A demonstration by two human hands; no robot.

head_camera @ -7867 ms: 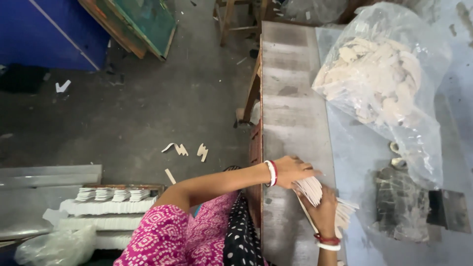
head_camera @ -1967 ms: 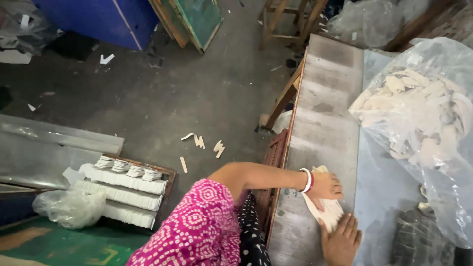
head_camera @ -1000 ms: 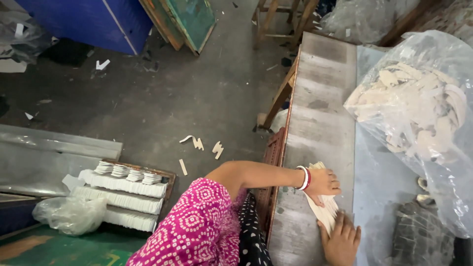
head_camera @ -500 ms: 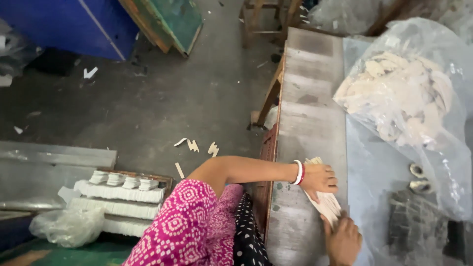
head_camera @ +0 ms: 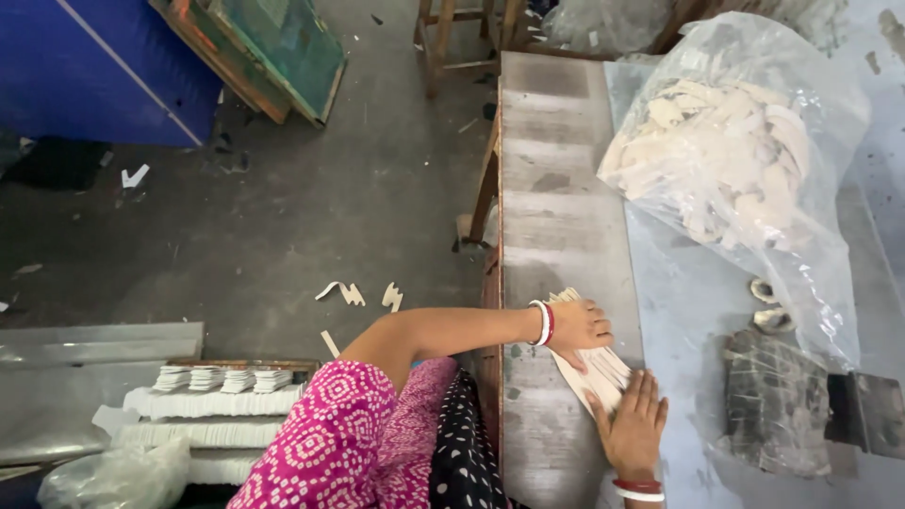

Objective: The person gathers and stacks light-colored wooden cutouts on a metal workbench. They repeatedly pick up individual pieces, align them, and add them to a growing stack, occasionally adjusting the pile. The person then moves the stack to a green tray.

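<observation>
A grey table (head_camera: 556, 160) is seen, with a large clear plastic bag (head_camera: 745, 160) of pale cut pieces at its far right. A fanned stack of pale strips (head_camera: 596, 363) lies near the table's left edge, its long axis running from near-right to far-left. It is pressed flat between the left hand (head_camera: 580, 325) and right hand (head_camera: 633, 424), fingers extended and not curled around it.
</observation>
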